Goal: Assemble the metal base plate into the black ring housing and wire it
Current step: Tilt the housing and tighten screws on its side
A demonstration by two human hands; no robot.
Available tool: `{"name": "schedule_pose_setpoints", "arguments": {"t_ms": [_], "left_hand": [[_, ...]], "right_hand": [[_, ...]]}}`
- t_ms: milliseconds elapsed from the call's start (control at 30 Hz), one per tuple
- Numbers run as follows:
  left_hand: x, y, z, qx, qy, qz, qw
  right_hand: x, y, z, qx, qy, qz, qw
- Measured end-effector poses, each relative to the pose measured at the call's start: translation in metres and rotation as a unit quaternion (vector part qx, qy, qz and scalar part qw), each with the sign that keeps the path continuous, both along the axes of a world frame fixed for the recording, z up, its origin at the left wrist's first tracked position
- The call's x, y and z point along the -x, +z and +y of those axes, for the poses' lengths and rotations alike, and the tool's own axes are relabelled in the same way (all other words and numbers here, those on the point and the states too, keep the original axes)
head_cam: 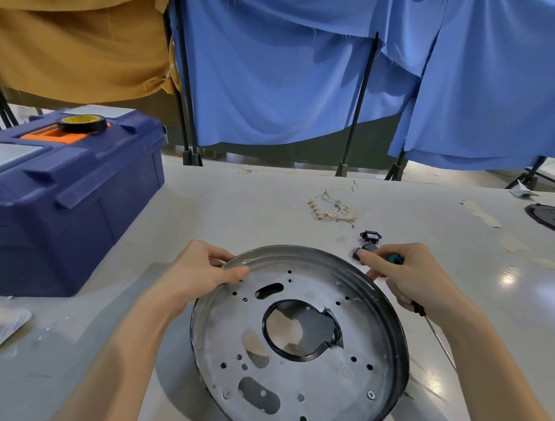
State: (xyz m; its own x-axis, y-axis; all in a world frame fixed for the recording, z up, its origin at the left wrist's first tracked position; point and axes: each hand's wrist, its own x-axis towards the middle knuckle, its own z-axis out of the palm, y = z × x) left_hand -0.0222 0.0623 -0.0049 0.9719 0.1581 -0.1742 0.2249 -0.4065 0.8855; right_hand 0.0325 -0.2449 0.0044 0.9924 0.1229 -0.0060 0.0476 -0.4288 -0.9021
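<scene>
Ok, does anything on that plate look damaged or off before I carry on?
Yes: the black collar round the centre hole of the round grey metal base plate is torn on its right side, jagged and bent where the rest runs smooth. Nothing else stands out.

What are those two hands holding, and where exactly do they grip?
The left hand pinches the metal base plate at its far-left rim. The right hand grips a screwdriver by its teal handle, while also touching the rim.
</scene>
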Motion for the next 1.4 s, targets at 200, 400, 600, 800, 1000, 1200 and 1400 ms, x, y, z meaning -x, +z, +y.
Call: {"name": "schedule_pose_setpoints", "arguments": {"t_ms": [200,400,600,800,1000,1200,1400], "left_hand": [[0.005,-0.005,-0.003,0.046,0.046,0.006,0.998],[0.019,-0.003,-0.002,0.124,0.095,0.025,0.987],[0.045,-0.006,-0.005,0.153,0.107,0.06,0.981],[0.065,-0.003,-0.02,0.188,0.127,0.066,0.972],[0.07,-0.007,-0.034,0.178,0.099,0.074,0.976],[0.059,-0.005,-0.04,0.237,0.145,0.072,0.958],[0.05,-0.002,-0.043,0.272,0.18,0.072,0.943]], "right_hand": [[0.009,0.002,-0.004,0.082,0.061,0.053,0.993],[0.012,-0.007,0.002,0.138,0.074,0.054,0.986],[0.01,-0.011,0.008,0.108,0.032,-0.004,0.994],[0.003,-0.014,0.004,0.077,-0.035,0.025,0.996],[-0.003,-0.02,0.004,0.044,-0.114,0.022,0.992],[-0.005,-0.023,0.002,0.039,-0.129,0.023,0.991],[-0.003,-0.026,-0.001,0.035,-0.138,0.021,0.99]]}}
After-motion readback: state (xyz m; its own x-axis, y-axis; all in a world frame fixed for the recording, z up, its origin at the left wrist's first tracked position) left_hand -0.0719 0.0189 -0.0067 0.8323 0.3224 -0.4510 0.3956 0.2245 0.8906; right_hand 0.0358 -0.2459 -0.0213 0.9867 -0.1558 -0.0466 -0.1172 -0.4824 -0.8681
